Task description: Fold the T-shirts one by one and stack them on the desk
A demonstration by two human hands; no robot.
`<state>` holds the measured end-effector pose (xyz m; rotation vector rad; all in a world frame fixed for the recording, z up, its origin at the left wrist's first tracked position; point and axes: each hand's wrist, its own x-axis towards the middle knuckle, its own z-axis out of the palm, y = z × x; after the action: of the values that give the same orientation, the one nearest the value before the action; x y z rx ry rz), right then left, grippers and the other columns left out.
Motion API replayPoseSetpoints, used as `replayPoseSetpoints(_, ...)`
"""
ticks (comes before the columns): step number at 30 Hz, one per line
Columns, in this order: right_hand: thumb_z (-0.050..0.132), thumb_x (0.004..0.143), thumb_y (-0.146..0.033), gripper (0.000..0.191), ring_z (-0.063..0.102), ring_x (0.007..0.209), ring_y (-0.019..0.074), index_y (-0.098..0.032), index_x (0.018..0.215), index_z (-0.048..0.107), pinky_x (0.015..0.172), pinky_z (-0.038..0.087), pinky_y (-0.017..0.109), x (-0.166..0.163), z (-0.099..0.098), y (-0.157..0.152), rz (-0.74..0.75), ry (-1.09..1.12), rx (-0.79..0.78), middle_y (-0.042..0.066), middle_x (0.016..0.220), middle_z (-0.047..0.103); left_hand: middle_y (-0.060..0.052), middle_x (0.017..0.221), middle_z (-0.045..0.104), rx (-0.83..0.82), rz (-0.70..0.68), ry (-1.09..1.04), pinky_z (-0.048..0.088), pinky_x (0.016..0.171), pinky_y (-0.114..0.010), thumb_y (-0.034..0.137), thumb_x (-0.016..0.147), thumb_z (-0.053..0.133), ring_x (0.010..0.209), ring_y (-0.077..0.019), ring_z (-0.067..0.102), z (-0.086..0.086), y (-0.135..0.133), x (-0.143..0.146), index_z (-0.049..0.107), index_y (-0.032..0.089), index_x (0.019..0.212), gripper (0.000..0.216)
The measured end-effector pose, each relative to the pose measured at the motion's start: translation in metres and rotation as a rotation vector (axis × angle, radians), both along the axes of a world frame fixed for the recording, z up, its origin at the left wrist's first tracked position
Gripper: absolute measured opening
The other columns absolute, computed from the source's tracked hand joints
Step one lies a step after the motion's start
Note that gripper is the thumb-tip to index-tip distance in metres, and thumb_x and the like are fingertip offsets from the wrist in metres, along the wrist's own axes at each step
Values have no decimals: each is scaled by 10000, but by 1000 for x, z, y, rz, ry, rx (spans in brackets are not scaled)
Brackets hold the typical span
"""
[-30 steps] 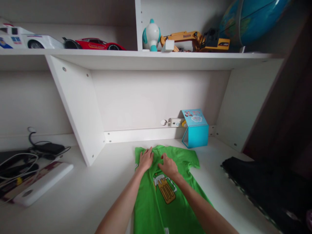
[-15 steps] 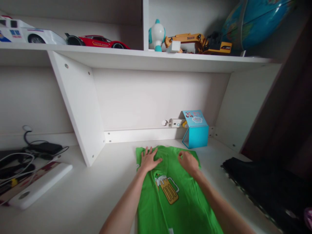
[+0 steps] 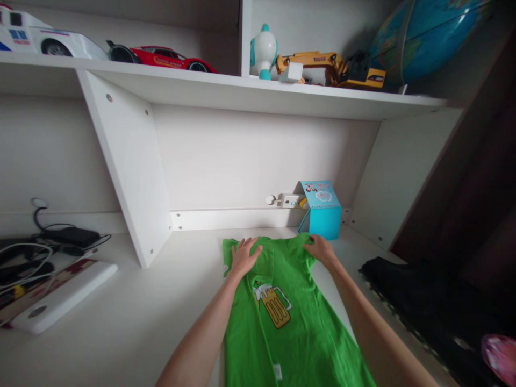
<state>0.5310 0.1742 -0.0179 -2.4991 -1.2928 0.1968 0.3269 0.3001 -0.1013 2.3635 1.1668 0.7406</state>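
A green T-shirt point(image 3: 306, 322) with a beer-mug print lies on the white desk, its left side folded inward over the front. My left hand point(image 3: 244, 258) rests on the folded part near the far left corner, fingers spread flat on the cloth. At the far right corner, my right hand point(image 3: 321, 248) pinches the shirt's edge between thumb and fingers, and the cloth there is bunched and slightly raised. A small white tag point(image 3: 278, 371) shows on the folded edge, low in the picture.
A blue desk calendar point(image 3: 324, 217) stands just behind my right hand, by a socket strip point(image 3: 289, 201). Dark folded cloth point(image 3: 403, 301) lies on the right. Cables and a black adapter point(image 3: 72, 236) sit on the left. Overhead, a shelf point(image 3: 193, 86) holds toy vehicles and a globe point(image 3: 435, 43).
My right hand has moved from above the shirt to its far right corner and gripped the edge, drawing the cloth inward. My left hand stays on the folded part.
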Motion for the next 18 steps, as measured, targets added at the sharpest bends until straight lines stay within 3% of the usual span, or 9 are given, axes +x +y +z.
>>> replayPoseSetpoints(3, 429, 889, -205, 253, 554, 938, 166, -123, 1121, 489, 822, 432, 324, -62, 20, 9, 184, -48, 136, 83, 1046, 572, -56, 1103, 632, -140, 31, -225, 224, 1038, -458, 548, 891, 133, 1112, -242, 506, 2, 5, -3, 604, 215, 1102, 614)
replayPoseSetpoints(5, 453, 853, -153, 311, 557, 947, 143, -130, 1163, 461, 835, 409, 251, -107, 26, 6, 378, -40, 185, 76, 1055, 581, -87, 957, 681, -231, 43, -316, 357, 964, -376, 529, 894, 45, 1003, -230, 578, 2, 10, -7, 647, 136, 1016, 729)
replayPoseSetpoints(8, 592, 770, -231, 487, 536, 1018, 134, -212, 1229, 431, 856, 395, 204, -147, 25, -20, 657, -14, 202, 35, 1159, 554, -103, 959, 678, -283, 41, -402, 427, 880, -327, 504, 891, -24, 954, -216, 602, 2, 17, -16, 637, 85, 1035, 796)
replayPoseSetpoints(10, 596, 767, -290, 512, 495, 1100, 177, -211, 1246, 432, 898, 389, 255, -144, 19, -52, 731, -5, 187, 64, 1228, 517, -93, 1014, 665, -312, 12, -420, 429, 876, -309, 506, 888, -31, 976, -203, 594, 4, 19, -22, 607, 86, 1098, 792)
replayPoseSetpoints(12, 537, 800, -311, 451, 481, 1125, 223, -170, 1222, 462, 914, 391, 325, -122, 7, -94, 689, -6, 164, 115, 1227, 514, -78, 1058, 651, -323, -31, -373, 427, 877, -289, 532, 885, 36, 1001, -194, 583, 7, 19, -25, 588, 94, 1126, 745)
replayPoseSetpoints(15, 489, 808, -344, 374, 568, 985, 235, -178, 1144, 502, 828, 452, 355, -81, -24, -158, 501, -16, 126, 118, 1076, 588, -48, 1141, 612, -292, -86, -269, 419, 888, -258, 544, 848, 288, 1055, -187, 551, 11, 18, -26, 585, 133, 1125, 578)
replayPoseSetpoints(18, 521, 777, -389, 282, 620, 808, 203, -237, 1014, 524, 668, 509, 300, -66, -63, -207, 471, 19, 96, 67, 927, 612, -22, 1183, 587, -280, -139, -214, 405, 909, -257, 460, 777, 478, 1084, -189, 530, 17, 16, -24, 596, 178, 1109, 452)
